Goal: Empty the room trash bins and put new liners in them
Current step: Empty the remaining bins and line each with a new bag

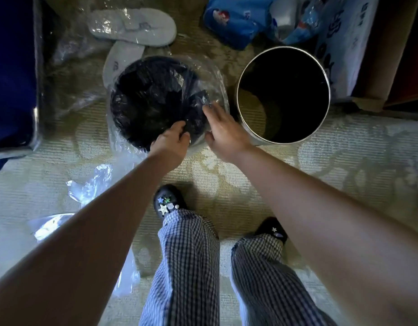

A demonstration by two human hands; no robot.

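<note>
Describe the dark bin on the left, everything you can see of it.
The dark bin is round, upright on the patterned carpet, beside a shiny metal bin. A wrinkled clear liner lies loosely in it and spills over its rim. The left hand grips the liner at the near edge; the right hand touches it on the right side. A grey slipper lies behind it.

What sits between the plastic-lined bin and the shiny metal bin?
In the head view, only the right hand, touching the clear liner, over patterned carpet.
</note>
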